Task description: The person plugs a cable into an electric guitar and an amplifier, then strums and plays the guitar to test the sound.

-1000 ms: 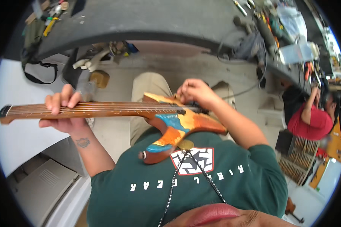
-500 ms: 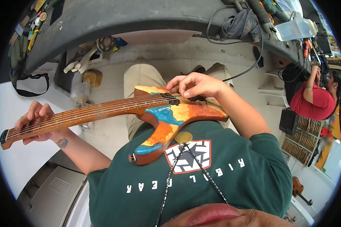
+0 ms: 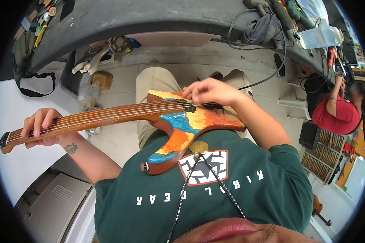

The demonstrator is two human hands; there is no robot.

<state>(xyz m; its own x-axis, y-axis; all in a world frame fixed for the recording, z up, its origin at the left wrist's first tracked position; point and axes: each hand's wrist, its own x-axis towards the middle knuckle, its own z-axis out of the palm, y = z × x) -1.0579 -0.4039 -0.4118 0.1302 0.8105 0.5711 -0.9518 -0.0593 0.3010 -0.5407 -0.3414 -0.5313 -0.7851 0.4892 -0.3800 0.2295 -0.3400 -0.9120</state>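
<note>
An electric guitar [image 3: 211,119] with a blue, yellow and orange body lies across my lap, its wooden neck [image 3: 93,116] reaching left to a small black-tipped end. My left hand [image 3: 42,126] is wrapped round the neck near that end, fingers bent over the strings. My right hand [image 3: 213,93] rests over the strings by the dark pickups on the body, fingers loosely bent and apart, slightly blurred. A round gold pendant [image 3: 198,146] hangs on a cord over my green shirt, just below the guitar.
A dark workbench [image 3: 158,18] with tools, cables and a translucent jug [image 3: 320,37] curves ahead. A white surface [image 3: 16,170] lies left. A person in red [image 3: 334,115] sits right near a slotted rack [image 3: 318,158]; another instrument [image 3: 318,206] is behind me at lower right.
Since a second ago, my left hand has moved left along the neck and the neck's far end has dropped lower in view. My right fingers have shifted slightly over the strings.
</note>
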